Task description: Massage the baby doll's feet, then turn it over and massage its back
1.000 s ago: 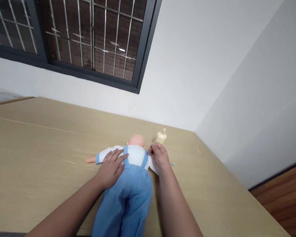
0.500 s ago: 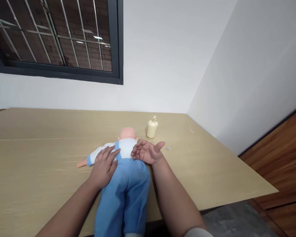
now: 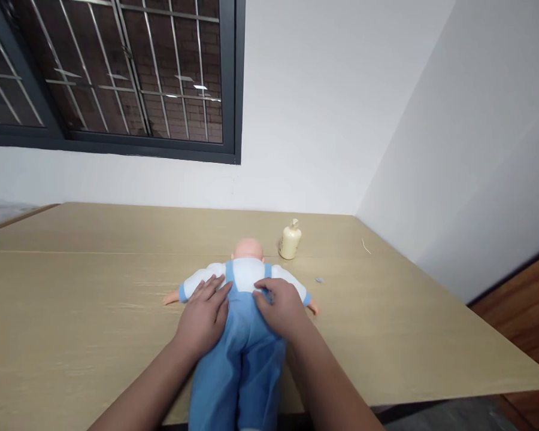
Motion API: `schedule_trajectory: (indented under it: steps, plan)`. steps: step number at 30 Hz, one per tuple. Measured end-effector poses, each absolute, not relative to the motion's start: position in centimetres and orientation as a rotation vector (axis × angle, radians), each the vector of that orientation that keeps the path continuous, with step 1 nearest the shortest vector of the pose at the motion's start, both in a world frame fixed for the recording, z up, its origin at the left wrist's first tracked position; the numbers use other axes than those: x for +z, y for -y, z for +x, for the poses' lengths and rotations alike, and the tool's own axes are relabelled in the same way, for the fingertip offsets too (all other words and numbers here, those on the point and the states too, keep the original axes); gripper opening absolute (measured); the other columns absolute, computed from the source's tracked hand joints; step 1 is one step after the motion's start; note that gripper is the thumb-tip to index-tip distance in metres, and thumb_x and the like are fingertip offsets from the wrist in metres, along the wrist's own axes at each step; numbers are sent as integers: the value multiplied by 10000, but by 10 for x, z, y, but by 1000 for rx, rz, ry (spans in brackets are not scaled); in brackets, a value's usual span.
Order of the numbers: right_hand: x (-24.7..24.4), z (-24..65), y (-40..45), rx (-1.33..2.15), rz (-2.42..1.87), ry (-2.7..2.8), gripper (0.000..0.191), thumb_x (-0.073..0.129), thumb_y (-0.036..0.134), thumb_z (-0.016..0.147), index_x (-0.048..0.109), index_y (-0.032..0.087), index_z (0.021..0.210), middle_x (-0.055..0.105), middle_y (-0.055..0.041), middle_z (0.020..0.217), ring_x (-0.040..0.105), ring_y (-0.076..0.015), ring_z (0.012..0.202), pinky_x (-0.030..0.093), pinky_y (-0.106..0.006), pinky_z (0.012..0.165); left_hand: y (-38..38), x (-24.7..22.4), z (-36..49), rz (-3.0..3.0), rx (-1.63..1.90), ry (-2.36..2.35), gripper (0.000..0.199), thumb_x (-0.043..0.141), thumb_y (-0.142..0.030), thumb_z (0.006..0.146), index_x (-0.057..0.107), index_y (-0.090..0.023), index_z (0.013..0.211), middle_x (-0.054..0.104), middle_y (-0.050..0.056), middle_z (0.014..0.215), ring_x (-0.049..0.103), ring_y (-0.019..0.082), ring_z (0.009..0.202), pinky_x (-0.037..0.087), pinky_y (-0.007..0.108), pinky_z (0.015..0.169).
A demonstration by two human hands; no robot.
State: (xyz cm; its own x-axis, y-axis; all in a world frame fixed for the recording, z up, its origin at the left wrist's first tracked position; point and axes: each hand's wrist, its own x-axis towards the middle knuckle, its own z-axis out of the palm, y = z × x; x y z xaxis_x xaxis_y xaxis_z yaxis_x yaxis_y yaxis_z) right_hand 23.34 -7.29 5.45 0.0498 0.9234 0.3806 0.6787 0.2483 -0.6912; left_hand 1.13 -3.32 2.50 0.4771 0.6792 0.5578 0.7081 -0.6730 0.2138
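A doll (image 3: 245, 323) in blue overalls and a white top lies face down on the table (image 3: 108, 335), its bald head toward the wall and both arms spread. Flat on the left side of its back rests my left hand (image 3: 204, 314), fingers spread over the strap and sleeve. My right hand (image 3: 284, 306) is palm down on the right side of the back, near the right strap, with its fingers curved and thumb apart from them. Neither hand is wrapped round anything.
Behind the doll's head, slightly right, stands a cream pump bottle (image 3: 290, 240). A small bluish scrap (image 3: 318, 280) and a thin pale strand (image 3: 366, 246) lie to the right. A barred window (image 3: 135, 78) is in the wall at the back left.
My right hand has turned from palm up to palm down and now touches the doll's back, uncovering its right arm. My left hand stays on the back. The view has shifted left.
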Motion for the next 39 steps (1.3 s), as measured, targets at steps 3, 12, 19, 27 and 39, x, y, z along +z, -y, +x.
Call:
schedule_trajectory:
  steps: [3, 12, 19, 27, 39]
  plan:
    - [44, 222, 93, 159, -1431, 1822, 287, 604, 267, 887, 722, 190, 1137, 706, -73, 1190, 613, -259, 1150, 446, -425, 1075, 47, 37, 21, -2703, -1039, 1172, 387, 443, -270, 967, 662, -179, 1272, 663, 128, 1280, 615, 290, 1193, 512, 492, 1051]
    - [32, 212, 96, -50, -1537, 1934, 229, 513, 179, 914, 690, 183, 1058, 691, -81, 1038, 588, -243, 978, 451, -380, 901, 57, 37, 49, -2797, -896, 1253, 363, 457, -263, 950, 681, -127, 1201, 683, 146, 1176, 628, 296, 1076, 537, 456, 942]
    - [38, 212, 76, -147, -1693, 2130, 229, 489, 215, 943, 635, 191, 768, 643, -63, 794, 542, -210, 796, 348, -342, 754, 45, 47, 47, -2877, -719, 1442, 258, 501, -289, 920, 735, -219, 1004, 707, 72, 971, 644, 238, 887, 480, 349, 774]
    - [35, 219, 41, -37, -1799, 1971, 269, 490, 218, 943, 540, 192, 679, 594, -15, 694, 475, -155, 672, 228, -305, 625, 19, 50, 57, -2782, -843, 1659, 306, 483, -256, 907, 630, -196, 645, 649, 33, 724, 588, 185, 702, 374, 297, 624]
    - [19, 215, 48, -271, -1483, 1899, 191, 473, 208, 945, 618, 187, 823, 607, -58, 810, 508, -211, 833, 332, -325, 777, 22, 23, 59, -2636, -1247, 1293, 256, 464, -199, 901, 692, -162, 1011, 679, 102, 965, 597, 250, 933, 495, 402, 880]
